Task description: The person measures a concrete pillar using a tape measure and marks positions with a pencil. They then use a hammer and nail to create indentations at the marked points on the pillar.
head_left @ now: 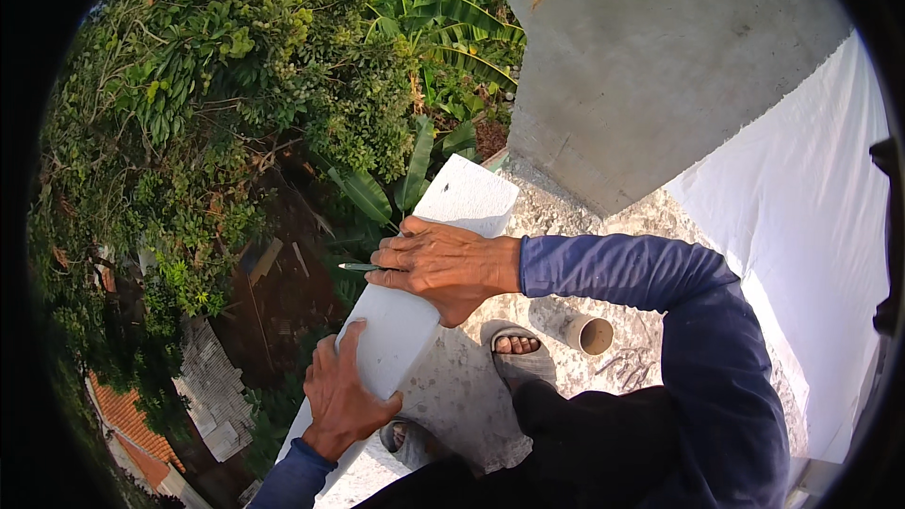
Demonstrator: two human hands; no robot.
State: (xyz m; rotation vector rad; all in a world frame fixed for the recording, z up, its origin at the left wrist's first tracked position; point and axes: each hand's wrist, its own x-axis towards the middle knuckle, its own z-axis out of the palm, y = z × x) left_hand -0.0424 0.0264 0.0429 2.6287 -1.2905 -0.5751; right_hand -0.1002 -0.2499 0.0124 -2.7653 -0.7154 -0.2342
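My right hand (438, 269) is closed on a slim pencil (356, 267) and rests across a long white block (471, 190) that runs diagonally along the roof edge. Below it, my left hand (344, 391) grips the white block near its lower part, fingers curled over it. The pencil's tip sticks out to the left past the block's side. My right hand hides part of the block's top.
A grey concrete slab (665, 66) juts at upper right, beside white sheeting (811, 217). A pipe stub (589, 335) stands by my sandalled feet (517, 347) on rough concrete (467, 377). Past the edge are trees (189, 113) and lower roofs (212, 386).
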